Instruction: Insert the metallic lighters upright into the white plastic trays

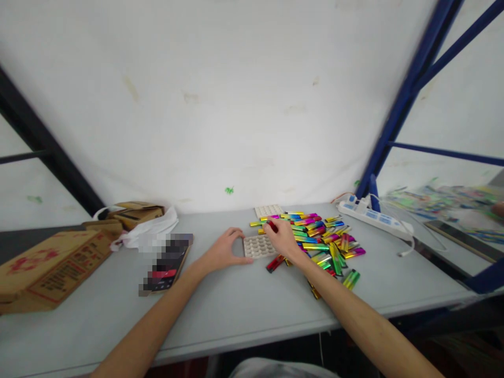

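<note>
A beige tray with rows of round sockets (258,247) lies on the grey table. My left hand (223,250) rests against its left edge, fingers curled around it. My right hand (282,239) hovers over the tray's right end and pinches a red lighter (271,226) at the edge of a pile of shiny multicoloured lighters (323,239). Another red lighter (275,263) lies loose just in front of the tray. A second socket tray (268,210) sits behind the pile.
A phone (167,265) lies left of my left hand. Cardboard boxes (51,268) and a white bag (151,227) sit at far left. A white power strip (374,218) lies at right, by blue shelving posts (397,113). The table's front edge (275,336) is close.
</note>
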The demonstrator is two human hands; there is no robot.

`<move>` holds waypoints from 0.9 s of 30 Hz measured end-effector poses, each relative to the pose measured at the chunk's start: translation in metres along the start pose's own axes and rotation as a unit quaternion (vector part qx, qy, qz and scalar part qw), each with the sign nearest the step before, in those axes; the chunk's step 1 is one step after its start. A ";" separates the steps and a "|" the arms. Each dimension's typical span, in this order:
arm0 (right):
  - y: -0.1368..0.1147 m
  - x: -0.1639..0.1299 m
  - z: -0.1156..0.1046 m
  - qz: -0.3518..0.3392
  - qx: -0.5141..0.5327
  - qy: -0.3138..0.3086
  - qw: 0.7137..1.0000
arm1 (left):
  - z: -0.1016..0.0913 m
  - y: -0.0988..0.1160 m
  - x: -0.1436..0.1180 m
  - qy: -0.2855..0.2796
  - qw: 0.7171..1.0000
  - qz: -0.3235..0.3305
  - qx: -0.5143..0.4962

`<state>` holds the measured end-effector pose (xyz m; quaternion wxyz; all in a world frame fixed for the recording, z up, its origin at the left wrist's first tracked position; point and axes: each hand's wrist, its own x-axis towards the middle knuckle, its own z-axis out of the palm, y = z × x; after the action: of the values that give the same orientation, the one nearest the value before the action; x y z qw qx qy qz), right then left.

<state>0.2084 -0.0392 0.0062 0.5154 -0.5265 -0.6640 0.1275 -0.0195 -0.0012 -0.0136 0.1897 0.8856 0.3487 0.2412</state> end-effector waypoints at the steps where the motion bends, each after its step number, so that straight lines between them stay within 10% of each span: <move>1: 0.001 0.000 0.000 -0.001 -0.002 0.000 1.000 | 0.000 0.000 0.000 0.001 1.000 0.003 -0.001; 19: 0.005 0.001 -0.003 -0.118 -0.057 -0.090 0.987 | 0.003 -0.003 0.002 0.020 0.999 -0.013 -0.021; 27: 0.001 0.002 0.002 -0.049 -0.056 -0.089 0.993 | 0.006 -0.005 0.003 0.053 0.998 -0.015 -0.043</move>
<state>0.2076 -0.0365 0.0060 0.4294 -0.5081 -0.7384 0.1107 -0.0170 0.0032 -0.0199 0.2126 0.8571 0.3612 0.2997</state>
